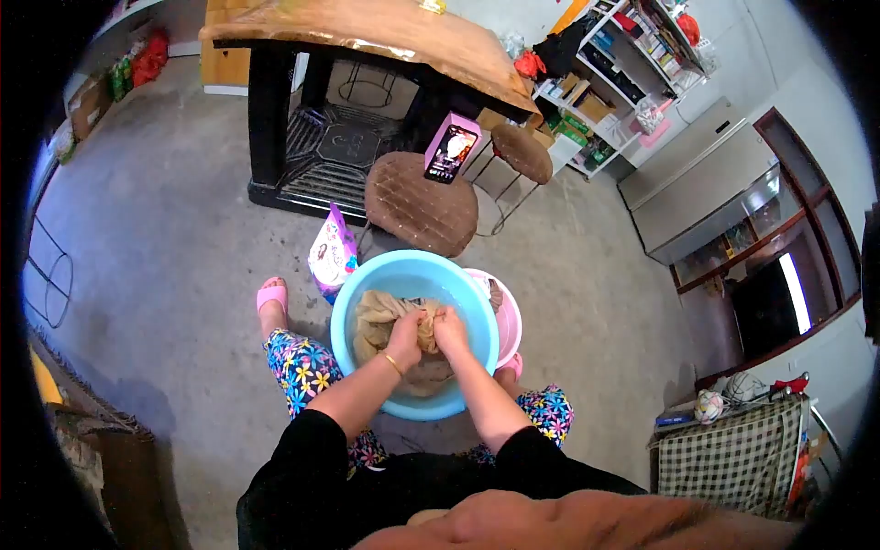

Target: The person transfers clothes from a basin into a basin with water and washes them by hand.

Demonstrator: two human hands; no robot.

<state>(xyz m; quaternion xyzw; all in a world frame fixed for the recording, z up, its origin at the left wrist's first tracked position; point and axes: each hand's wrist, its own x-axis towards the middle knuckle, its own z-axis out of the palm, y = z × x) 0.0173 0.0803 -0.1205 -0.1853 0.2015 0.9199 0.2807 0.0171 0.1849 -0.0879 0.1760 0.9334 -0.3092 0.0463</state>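
A light blue basin (343, 344) stands on the floor between my feet, with murky water and a wet tan cloth (371, 323) inside. My left hand (406, 341), with a bangle at the wrist, grips a bunched part of the cloth near the basin's middle. Close beside it on the right, my right hand (449, 330) is closed on the same cloth. Both hands are above the water, and their fingertips are partly hidden by the fabric.
A pink basin (511, 321) with fabric in it touches the blue one's right side. A purple-and-white bag (331, 257) stands at the upper left. Ahead are a brown stool (417, 206) bearing a phone (452, 148), another stool (522, 153) and a wooden-topped table (367, 29).
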